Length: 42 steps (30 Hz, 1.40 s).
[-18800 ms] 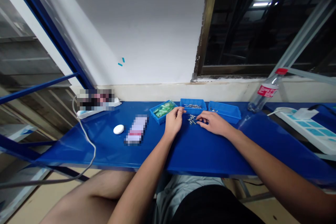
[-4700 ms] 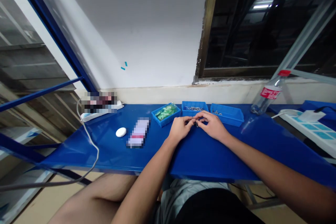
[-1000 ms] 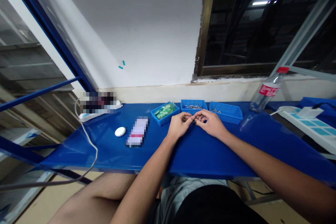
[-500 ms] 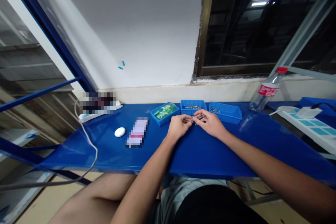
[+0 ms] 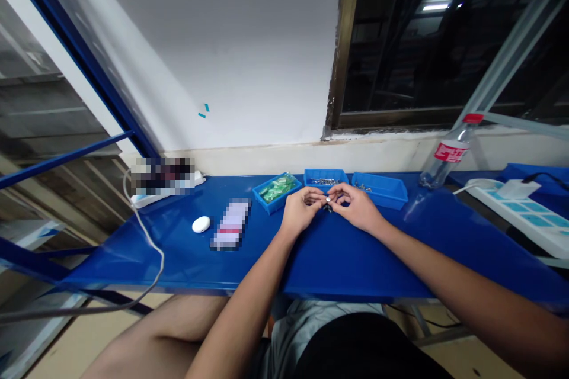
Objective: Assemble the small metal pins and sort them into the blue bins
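Observation:
Over the blue table, my left hand (image 5: 301, 208) and my right hand (image 5: 352, 207) meet at the fingertips, both pinched closed. Between them sits a small shiny metal piece (image 5: 328, 199) with a round, pale face; its exact kind is too small to make out. Dark bits show just below it, partly hidden by the fingers. Beyond my left hand is a blue bin (image 5: 269, 208) of green plastic packets (image 5: 276, 188). A middle blue bin (image 5: 324, 173) holds several thin metal parts (image 5: 325, 181). Behind my right hand, another blue bin (image 5: 386, 196) contains a few small metal pieces (image 5: 362, 187).
A white round case (image 5: 201, 224) and a blurred-out phone-like item (image 5: 232, 224) lie on the left of the table (image 5: 351, 266). A bottle with a red cap (image 5: 448, 154) stands at the back right, near a white power strip (image 5: 520, 208). A cable (image 5: 153, 243) hangs over the left edge.
The metal piece has turned between my fingertips, so its round, pale face now shows. My hands stay in nearly the same place, and the view has shifted slightly.

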Available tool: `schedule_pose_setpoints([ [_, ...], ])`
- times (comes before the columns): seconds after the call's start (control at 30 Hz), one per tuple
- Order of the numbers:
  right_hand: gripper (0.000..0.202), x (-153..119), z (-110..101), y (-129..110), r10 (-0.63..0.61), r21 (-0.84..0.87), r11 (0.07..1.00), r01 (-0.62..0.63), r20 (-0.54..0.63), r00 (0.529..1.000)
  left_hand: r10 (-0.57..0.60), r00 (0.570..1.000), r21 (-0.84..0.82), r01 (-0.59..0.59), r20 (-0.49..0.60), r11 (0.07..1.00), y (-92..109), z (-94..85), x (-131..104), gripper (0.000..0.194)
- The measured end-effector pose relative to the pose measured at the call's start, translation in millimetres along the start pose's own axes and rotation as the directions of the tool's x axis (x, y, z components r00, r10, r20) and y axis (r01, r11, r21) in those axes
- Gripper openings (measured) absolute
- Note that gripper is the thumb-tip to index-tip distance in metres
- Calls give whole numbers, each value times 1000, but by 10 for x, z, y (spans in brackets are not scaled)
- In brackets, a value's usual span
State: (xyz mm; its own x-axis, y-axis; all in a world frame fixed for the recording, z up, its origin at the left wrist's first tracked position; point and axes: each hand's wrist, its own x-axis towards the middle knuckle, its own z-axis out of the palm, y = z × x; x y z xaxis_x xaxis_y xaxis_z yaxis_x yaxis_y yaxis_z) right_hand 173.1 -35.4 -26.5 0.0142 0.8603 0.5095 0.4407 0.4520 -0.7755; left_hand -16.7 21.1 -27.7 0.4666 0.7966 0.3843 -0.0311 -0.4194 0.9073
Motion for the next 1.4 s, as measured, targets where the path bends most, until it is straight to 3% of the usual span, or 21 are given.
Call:
schedule_pose_setpoints([
  [0.1, 17, 44, -135, -28, -134, -257, 959, 120, -38, 990, 48, 999, 168, -52, 26, 984, 44, -10, -17, 22],
  [0.17, 17, 78, -264, 0, -180, -386, 914, 122, -119, 976, 89, 993, 349, -112, 83, 930, 78, -17, -36, 27],
  [0.27, 18, 109, -454, 120, -158, -561, 828, 14, -209, 965, 83, 981, 538, -167, 177, 826, 97, -27, -55, 30],
  [0.43, 29, 96, -561, 295, -45, -742, 644, -186, -280, 959, -1, 986, 625, -103, 165, 774, 46, -44, -42, 24],
  [0.63, 25, 73, -377, 197, -96, -724, 686, -69, -185, 978, -1, 988, 653, -101, 153, 751, 35, -51, -53, 22],
  [0.77, 19, 31, -218, 81, -138, -679, 733, 42, -88, 987, 101, 967, 631, -230, 235, 741, 27, -44, -66, 30],
  [0.9, 15, -7, -109, 10, -153, -622, 775, 111, -15, 988, 125, 943, 587, -293, 310, 754, -2, -54, -49, 24],
  [1.17, 14, -21, -58, 4, -161, -544, 825, 152, 30, 986, 44, 980, 634, -158, 192, 757, 38, -56, -42, 23],
  [1.4, 12, -2, -44, -7, -162, -470, 865, 175, 69, 984, 41, 992, 568, -104, 122, 816, 73, -51, -51, 23],
])
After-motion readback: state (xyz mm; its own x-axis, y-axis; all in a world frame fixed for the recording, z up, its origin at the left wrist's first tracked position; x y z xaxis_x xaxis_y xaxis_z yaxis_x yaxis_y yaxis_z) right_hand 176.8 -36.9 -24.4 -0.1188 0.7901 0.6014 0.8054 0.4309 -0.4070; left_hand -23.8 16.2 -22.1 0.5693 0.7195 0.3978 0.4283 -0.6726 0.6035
